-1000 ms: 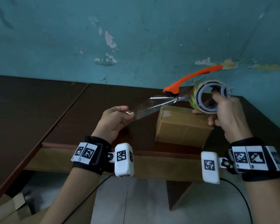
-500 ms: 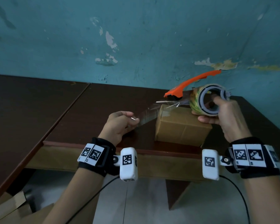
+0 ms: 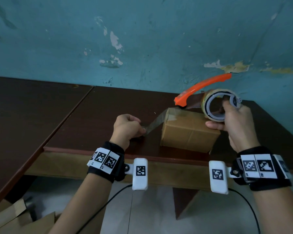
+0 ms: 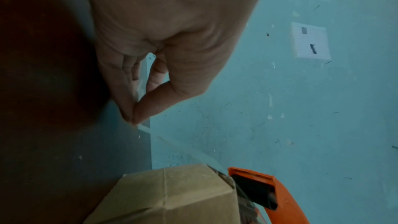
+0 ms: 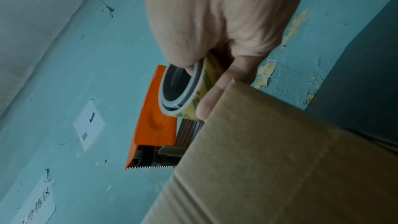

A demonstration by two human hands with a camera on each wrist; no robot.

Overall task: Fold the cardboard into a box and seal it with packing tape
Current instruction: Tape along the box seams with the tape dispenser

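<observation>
A closed brown cardboard box (image 3: pixel 189 132) sits near the front edge of the dark wooden table (image 3: pixel 91 119). My right hand (image 3: pixel 233 122) grips a tape roll (image 3: pixel 215 105) in an orange dispenser (image 3: pixel 200 88), fingers through the core, just above the box's top. The dispenser's cutter end rests at the box's top left edge (image 4: pixel 254 188). A strip of clear tape (image 3: pixel 154 125) runs from there down over the box's left edge to my left hand (image 3: pixel 127 127), which pinches its free end between thumb and fingertips (image 4: pixel 133 117). The serrated blade (image 5: pixel 150 167) shows beside the box (image 5: pixel 280 168).
A teal wall (image 3: pixel 142 39) with peeling paint stands right behind the table. A second dark table (image 3: pixel 24 107) adjoins on the left. Flat cardboard pieces (image 3: pixel 15 220) lie on the floor at lower left. Cables hang from both wrist cameras.
Both hands have come down: the dispenser now rests on the box's top left edge, and my left hand has drawn the tape end down beside the box's left face.
</observation>
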